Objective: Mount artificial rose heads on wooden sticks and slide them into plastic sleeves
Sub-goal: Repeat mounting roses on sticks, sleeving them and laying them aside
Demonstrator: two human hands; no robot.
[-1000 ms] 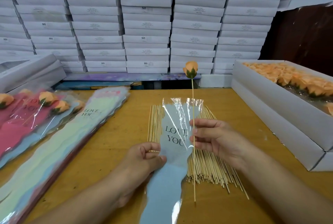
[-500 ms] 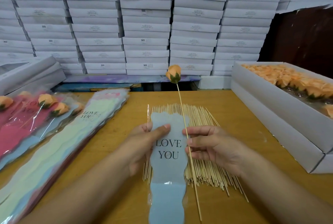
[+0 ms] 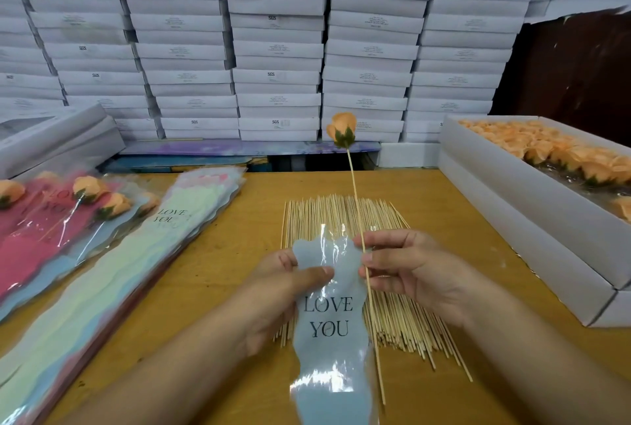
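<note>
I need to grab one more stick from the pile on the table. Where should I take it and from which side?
Take a stick from the pile of sticks at its far, pointed end, coming from above. Those tips lie fanned and bare on the table, while the left hand, right hand and blue sleeve cover the middle.

sticks (image 3: 345, 216) centre – sleeves (image 3: 102, 271) left | rose box (image 3: 512, 219) right | stacked boxes (image 3: 276, 49) behind

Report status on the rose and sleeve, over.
Left hand pinches blue sleeve near its top. Right hand pinches stick, rose head mounted, not yet sleeved. Nothing obstructing.
</note>
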